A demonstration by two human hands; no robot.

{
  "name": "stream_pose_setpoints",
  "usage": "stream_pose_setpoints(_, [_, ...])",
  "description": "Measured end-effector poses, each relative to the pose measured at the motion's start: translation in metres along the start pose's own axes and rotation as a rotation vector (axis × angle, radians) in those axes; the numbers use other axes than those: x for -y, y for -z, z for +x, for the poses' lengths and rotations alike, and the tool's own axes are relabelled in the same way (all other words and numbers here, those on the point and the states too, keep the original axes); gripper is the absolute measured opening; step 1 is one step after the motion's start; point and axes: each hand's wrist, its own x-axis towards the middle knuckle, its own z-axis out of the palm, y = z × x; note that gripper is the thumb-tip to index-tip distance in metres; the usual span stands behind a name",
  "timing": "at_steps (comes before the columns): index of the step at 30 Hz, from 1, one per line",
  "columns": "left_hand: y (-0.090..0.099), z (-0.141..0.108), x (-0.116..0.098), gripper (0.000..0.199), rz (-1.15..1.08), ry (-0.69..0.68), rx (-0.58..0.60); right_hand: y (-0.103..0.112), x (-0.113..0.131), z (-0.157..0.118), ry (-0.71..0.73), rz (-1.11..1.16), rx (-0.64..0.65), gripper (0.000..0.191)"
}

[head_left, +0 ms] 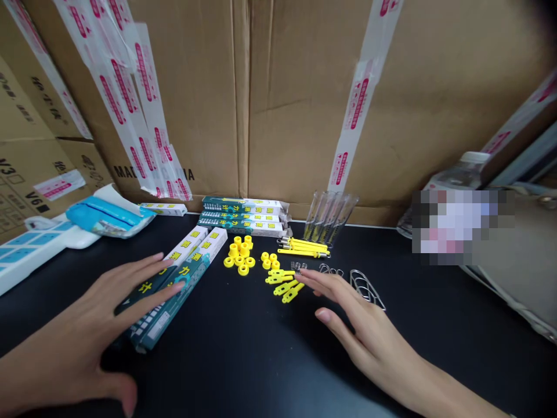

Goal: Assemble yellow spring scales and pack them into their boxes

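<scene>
Left hand (pixel 87 313) spread wide and laid flat on a teal box (pixel 165 319), no grip seen; right hand (pixel 352 331) open, empty, just beside yellow plastic clips (pixel 282 284); small clips easily scattered by brushing fingers; wide room left on the black tabletop (pixel 243 354) toward the body; little room behind, near cardboard cartons (pixel 278 116).
</scene>
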Motion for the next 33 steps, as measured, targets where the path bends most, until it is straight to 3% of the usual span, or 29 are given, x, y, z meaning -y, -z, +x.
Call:
stream_pose_setpoints(3, [0.004, 0.021, 0.0, 0.113, 0.066, -0.229, 0.124, 0.0, 0.0, -0.001, 0.011, -0.012, -0.001, 0.044])
stream_pose_setpoints(5, [0.001, 0.026, 0.001, 0.104, 0.05, -0.261, 0.2, 0.0, 0.0, -0.002, 0.016, -0.024, 0.0, 0.044])
stream_pose_setpoints(9, [-0.011, 0.017, -0.009, 0.075, 0.002, -0.115, 0.063, 0.001, 0.001, -0.002, 0.022, -0.039, 0.001, 0.044])
stream_pose_setpoints(13, [-0.02, 0.006, -0.02, 0.072, -0.018, -0.053, -0.01, 0.001, 0.001, -0.001, 0.036, -0.042, 0.015, 0.043])
stream_pose_setpoints(21, [-0.019, 0.004, -0.014, 0.075, 0.009, -0.001, 0.032, 0.003, 0.003, -0.002, 0.062, -0.064, 0.018, 0.04])
stream_pose_setpoints(25, [-0.013, 0.011, 0.0, 0.078, 0.092, -0.126, 0.138, 0.001, 0.003, 0.0, 0.093, -0.075, -0.016, 0.034])
stream_pose_setpoints(33, [-0.011, 0.008, 0.0, 0.052, -0.017, -0.018, 0.087, -0.004, -0.018, 0.008, 0.093, -0.134, -0.17, 0.027])
